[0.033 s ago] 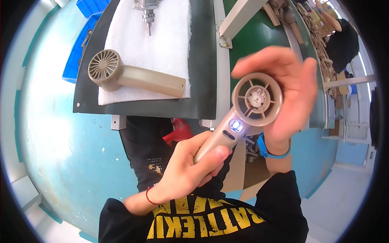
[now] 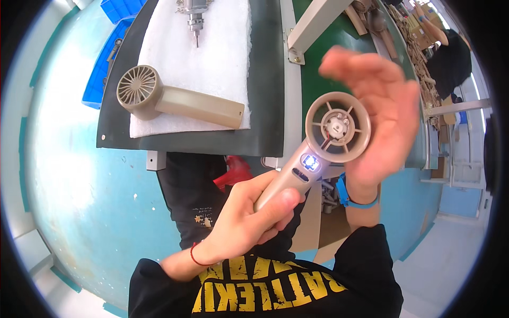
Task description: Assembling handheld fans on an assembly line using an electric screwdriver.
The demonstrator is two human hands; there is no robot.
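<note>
A beige handheld fan (image 2: 289, 183) is tilted up to the right, its handle wrapped in my left hand (image 2: 254, 212). A small display glows white-blue below its round head, where spokes and a motor hub with red wire show. Behind and right of that head, my right hand (image 2: 384, 116) is open, fingers apart and slightly blurred; whether its palm touches the ring, I cannot tell. On the table to the left, a second beige fan (image 2: 185, 103) lies on its side on a white foam sheet (image 2: 212, 69), its slatted grille facing left.
An electric screwdriver (image 2: 195, 24) hangs over the foam, bit down. Blue bins (image 2: 95, 79) stand left of the dark table mat (image 2: 265, 106). Several fan parts (image 2: 379, 26) lie on the green bench (image 2: 339, 47). An open cardboard box (image 2: 334, 228) sits below my right wrist. Another person (image 2: 448, 58) is at far right.
My right hand's fingers have lifted up and away from the top of the fan's head. The left hand and its fan have hardly moved.
</note>
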